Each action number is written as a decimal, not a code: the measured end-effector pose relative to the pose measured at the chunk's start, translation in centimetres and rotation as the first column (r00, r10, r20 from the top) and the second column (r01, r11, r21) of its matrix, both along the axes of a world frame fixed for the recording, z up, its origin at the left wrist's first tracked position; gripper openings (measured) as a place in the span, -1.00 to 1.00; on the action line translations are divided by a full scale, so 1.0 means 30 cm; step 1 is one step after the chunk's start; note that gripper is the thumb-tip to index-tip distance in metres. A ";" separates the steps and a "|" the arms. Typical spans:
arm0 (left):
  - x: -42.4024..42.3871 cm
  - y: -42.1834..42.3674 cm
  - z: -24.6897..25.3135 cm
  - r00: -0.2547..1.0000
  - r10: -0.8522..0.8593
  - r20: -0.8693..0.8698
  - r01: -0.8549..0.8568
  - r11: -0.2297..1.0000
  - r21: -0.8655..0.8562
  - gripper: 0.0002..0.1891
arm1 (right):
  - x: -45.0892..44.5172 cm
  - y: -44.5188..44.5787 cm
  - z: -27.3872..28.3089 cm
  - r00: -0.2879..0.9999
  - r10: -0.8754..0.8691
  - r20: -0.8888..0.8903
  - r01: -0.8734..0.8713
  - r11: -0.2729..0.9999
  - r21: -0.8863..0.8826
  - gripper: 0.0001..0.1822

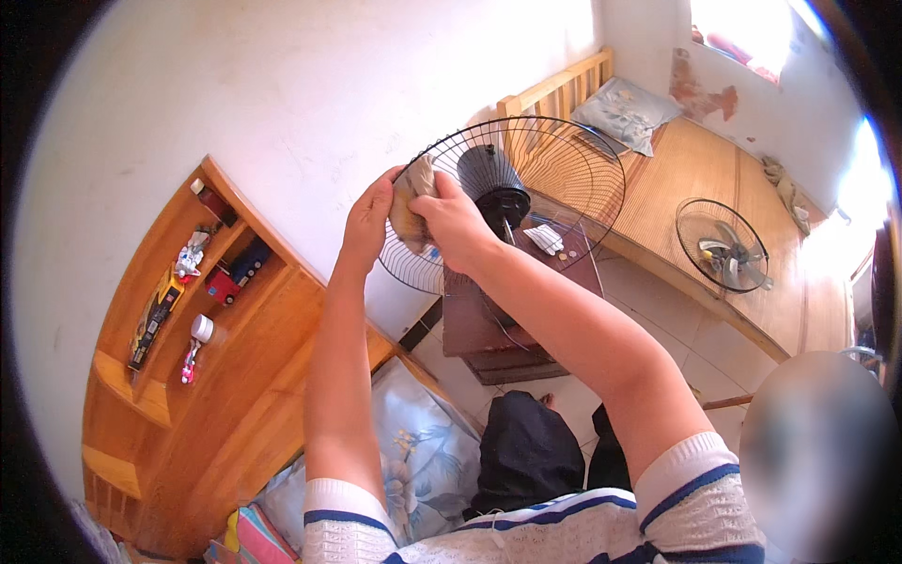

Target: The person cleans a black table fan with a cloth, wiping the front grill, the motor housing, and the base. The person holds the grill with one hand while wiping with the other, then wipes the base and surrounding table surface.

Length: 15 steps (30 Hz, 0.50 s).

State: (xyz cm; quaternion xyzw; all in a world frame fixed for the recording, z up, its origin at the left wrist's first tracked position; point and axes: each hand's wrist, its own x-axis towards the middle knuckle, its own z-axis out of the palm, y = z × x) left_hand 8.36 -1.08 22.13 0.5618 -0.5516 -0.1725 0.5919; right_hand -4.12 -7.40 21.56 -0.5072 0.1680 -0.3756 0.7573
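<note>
A black wire rear grille of a fan (606, 204) stands in front of me around a dark motor housing (490, 173), its blades off. My left hand (368, 218) grips the grille's left rim. A crumpled brownish cloth (412, 211) is in my right hand (451, 222), pressed against the wires near that rim. Part of the cloth and the rim is hidden by my fingers. On the bed to the right, the fan's other grille (767, 257) lies with grey fan blades (729, 261) on it or within it.
Under the fan is a dark red-brown small cabinet (468, 331) with white folded gloves or cloth (544, 238) and coins. The wooden bed (705, 176) holds a pillow (624, 113). At left, a wooden headboard shelf (232, 352) carries toys. A blurred shape (817, 451) is at lower right.
</note>
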 end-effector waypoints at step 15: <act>0.024 -0.021 -0.016 0.992 0.015 0.125 -0.025 0.997 0.077 -0.39 | 0.054 -0.034 -0.093 0.980 0.083 -0.179 -0.097 0.993 -0.070 -0.64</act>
